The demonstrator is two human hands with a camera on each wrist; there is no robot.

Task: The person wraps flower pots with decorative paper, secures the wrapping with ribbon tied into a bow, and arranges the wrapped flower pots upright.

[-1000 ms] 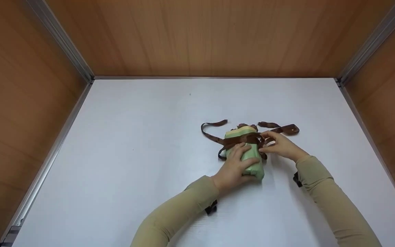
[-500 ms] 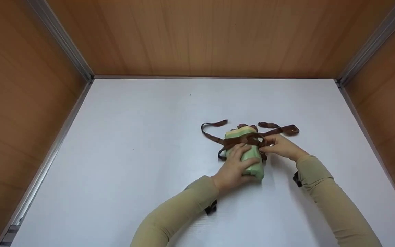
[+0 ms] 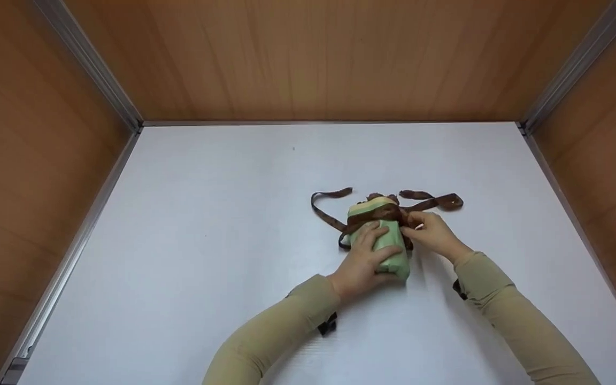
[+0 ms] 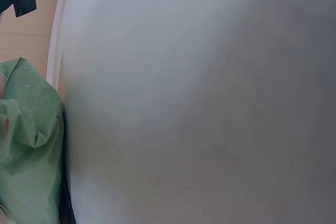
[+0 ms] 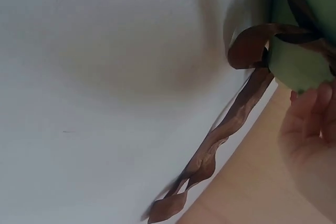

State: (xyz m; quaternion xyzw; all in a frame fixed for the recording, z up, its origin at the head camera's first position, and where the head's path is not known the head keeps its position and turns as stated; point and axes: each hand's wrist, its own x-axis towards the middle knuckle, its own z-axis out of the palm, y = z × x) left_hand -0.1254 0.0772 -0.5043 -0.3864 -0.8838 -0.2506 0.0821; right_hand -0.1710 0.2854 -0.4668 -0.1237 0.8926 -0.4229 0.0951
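A bundle wrapped in green paper (image 3: 393,243), with a pale yellow band at its upper end, lies on the white table; small brown clumps (image 3: 383,198) poke out of its top. Brown ribbon (image 3: 375,214) goes around its upper part. My left hand (image 3: 359,264) holds the lower part, fingers spread across the front. At the right side of the wrapping, my right hand (image 3: 433,233) pinches the ribbon between thumb and fingers. The right wrist view shows a ribbon loop (image 5: 249,48) beside these fingers, partly cut off. Green wrapping (image 4: 31,145) fills the left wrist view's left edge.
One loose ribbon tail (image 3: 318,210) curls out to the left, and a twisted one (image 3: 449,202) lies to the right. Wooden panels (image 3: 313,59) with metal edging enclose the white table (image 3: 222,176) at the back and both sides.
The ribbon loop raised at the bundle's upper right has drawn in and flattened against the wrapping. My right hand has shifted slightly left and down; the left hand keeps its hold.
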